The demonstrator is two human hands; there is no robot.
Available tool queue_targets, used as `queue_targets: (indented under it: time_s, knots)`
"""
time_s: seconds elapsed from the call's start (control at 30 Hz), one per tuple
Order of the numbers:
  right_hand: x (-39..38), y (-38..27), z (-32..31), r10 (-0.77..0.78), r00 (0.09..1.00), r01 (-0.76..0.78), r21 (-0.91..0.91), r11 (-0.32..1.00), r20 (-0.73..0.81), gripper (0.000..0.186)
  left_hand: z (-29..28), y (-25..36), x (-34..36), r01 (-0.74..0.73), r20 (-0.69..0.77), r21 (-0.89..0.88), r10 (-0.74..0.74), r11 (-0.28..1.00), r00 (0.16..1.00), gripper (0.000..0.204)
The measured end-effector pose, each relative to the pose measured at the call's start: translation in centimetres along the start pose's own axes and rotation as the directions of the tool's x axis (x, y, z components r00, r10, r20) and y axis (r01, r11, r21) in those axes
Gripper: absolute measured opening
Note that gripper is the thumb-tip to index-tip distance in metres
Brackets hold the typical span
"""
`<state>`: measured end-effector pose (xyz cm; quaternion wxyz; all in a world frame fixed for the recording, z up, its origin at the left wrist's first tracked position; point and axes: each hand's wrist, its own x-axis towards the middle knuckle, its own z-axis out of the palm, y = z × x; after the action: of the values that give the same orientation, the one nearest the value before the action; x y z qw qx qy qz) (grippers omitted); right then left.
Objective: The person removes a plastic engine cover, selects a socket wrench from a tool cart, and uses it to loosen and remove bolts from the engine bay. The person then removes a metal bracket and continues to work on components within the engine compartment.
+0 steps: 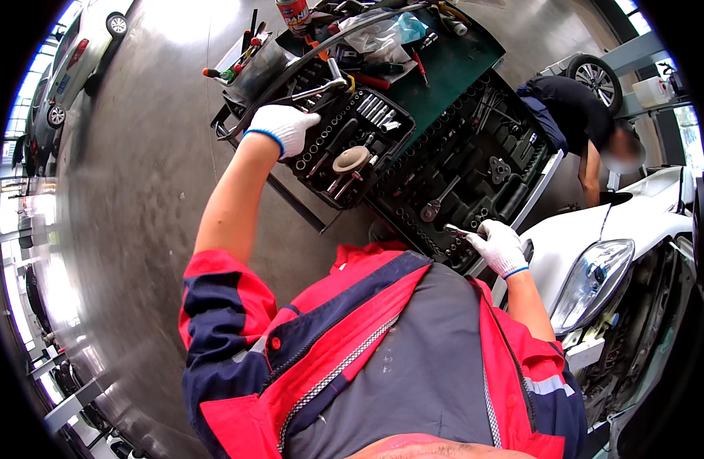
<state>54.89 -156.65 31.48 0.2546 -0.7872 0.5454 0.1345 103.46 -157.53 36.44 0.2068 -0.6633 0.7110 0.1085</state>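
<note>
My left hand [285,128], in a white glove with a blue cuff, is closed on the left edge of the smaller black socket case [327,180], which holds sockets, bits and a beige round dish [350,159]. My gloved right hand [496,246] pinches a small silver tool [461,231], perhaps a ratchet or extension, over the lower part of the larger open tool case [474,168]. A large ratchet [432,206] lies in that case, left of my right hand.
The cart [467,46] carries a spray can [294,17], a bin of screwdrivers [245,69] and bags. At right, another person in dark clothes [566,115] bends near a wheel [595,83], beside a white car's front [566,237] and headlight [593,283]. Parked cars [76,57] stand at upper left.
</note>
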Motion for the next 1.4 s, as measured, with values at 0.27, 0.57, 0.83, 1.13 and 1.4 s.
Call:
queue_targets:
  time_s: [0.27, 0.57, 0.83, 1.13, 1.4]
  knots:
    - [-0.1, 0.2, 0.6, 0.001, 1.000, -0.001, 0.030, 1.000, -0.019, 0.040, -2.3, -0.3, 3.6, -0.095, 0.339, 0.054, 0.071, 0.994, 0.938, 0.059]
    - [-1.0, 1.2, 1.2, 0.055, 0.998, -0.055, 0.065, 0.996, -0.004, 0.041, -1.1, 0.3, 4.8, -0.023, 0.301, 0.053, 0.006, 0.998, 0.954, 0.062]
    - [-1.0, 1.4, 1.3, 0.072, 0.997, -0.071, 0.094, 0.993, -0.008, 0.041, -0.6, 0.2, 2.9, 0.011, 0.096, -0.013, -0.010, 1.000, 0.995, 0.029]
    - [-0.7, 3.4, 2.4, -0.141, 0.985, -0.096, 0.995, 0.027, 0.099, 0.025, 5.4, 1.0, -3.8, -0.298, -0.544, -0.811, -0.461, 0.504, 0.701, 0.048]
    - [1.7, -5.6, -3.8, -0.389, 0.921, -0.007, 1.000, -0.013, 0.002, 0.048, 1.9, 16.8, -5.8, -0.493, -0.496, -0.835, 0.055, 0.243, 0.867, 0.025]
